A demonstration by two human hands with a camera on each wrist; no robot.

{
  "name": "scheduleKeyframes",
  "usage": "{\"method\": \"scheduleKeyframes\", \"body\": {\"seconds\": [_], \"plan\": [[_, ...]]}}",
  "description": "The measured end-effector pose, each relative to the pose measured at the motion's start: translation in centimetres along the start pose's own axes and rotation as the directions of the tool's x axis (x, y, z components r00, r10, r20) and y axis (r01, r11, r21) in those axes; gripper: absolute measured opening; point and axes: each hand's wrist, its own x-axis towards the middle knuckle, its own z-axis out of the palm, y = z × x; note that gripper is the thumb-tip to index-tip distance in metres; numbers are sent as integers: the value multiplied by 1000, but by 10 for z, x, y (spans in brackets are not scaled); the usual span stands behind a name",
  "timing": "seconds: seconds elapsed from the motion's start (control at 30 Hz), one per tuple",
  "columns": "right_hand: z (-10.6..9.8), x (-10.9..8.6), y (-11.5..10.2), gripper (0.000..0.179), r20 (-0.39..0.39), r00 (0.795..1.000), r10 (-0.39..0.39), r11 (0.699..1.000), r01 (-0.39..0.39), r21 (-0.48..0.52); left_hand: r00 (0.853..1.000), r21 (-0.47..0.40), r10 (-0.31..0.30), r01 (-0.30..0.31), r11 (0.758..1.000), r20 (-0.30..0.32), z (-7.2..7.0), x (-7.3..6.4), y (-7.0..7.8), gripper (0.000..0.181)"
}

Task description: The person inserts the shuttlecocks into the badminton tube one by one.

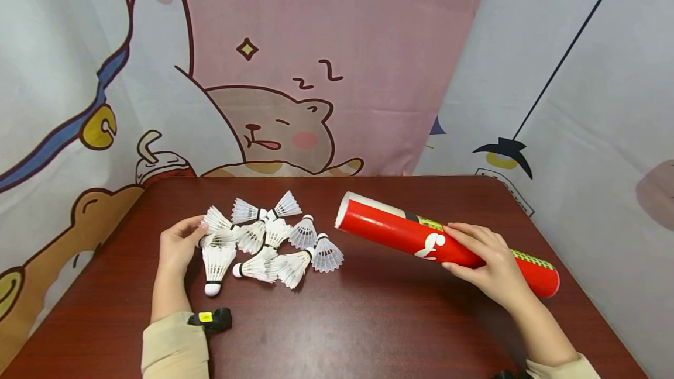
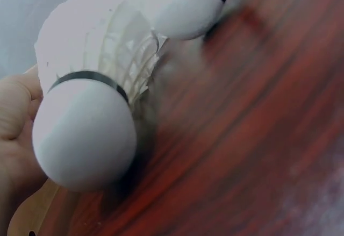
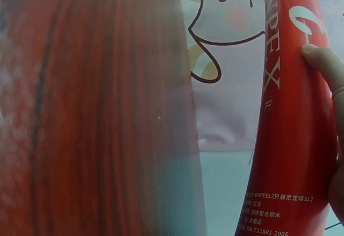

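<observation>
Red tube (image 1: pixel 453 248) in the right hand (image 1: pixel 492 257), its mouth facing the shuttlecocks (image 1: pixel 276 233).
The tube's long axis slants from that mouth back toward the person at its other end; the shuttlecocks lie clustered on the counter (image 1: pixel 337 332) left of the tube, with the left hand (image 1: pixel 178 244) beyond them, well apart from it. The right hand wraps the tube's middle, thumb and fingers curled around it. The left hand bends at the outermost shuttlecocks — feathers hide its fingertips, so whether it grips one I cannot tell. The tube's inside is hidden — overlapping skirts obscure the count.
</observation>
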Motion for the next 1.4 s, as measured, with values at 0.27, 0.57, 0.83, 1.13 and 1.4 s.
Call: {"method": "scheduleKeyframes", "body": {"seconds": [0.27, 0.57, 0.83, 1.13, 1.4], "plan": [[0, 0, 2, 77, 3, 1000, 4, 1000, -4, 0, 998, -93, -10, 4, 996, -68, 1, 1, 6, 23], [0, 0, 1, 77, 0, 1000, 0, 1000, 0, -4, 993, -232, -40, 13, 973, -111, -1, 1, 26, 21], [1, 0, 0, 78, -4, 1000, -4, 1000, 4, -5, 987, -429, -3, -67, 901, -161, -4, -3, 54, 18], [0, 0, 0, 76, 1, 1000, 1, 1000, -1, 9, 971, -580, 155, -234, 781, -183, 5, -10, 84, 17], [0, 0, 0, 75, 16, 1000, 20, 1000, -20, 16, 961, -617, 225, -274, 738, -159, 20, -19, 106, 17]]}}
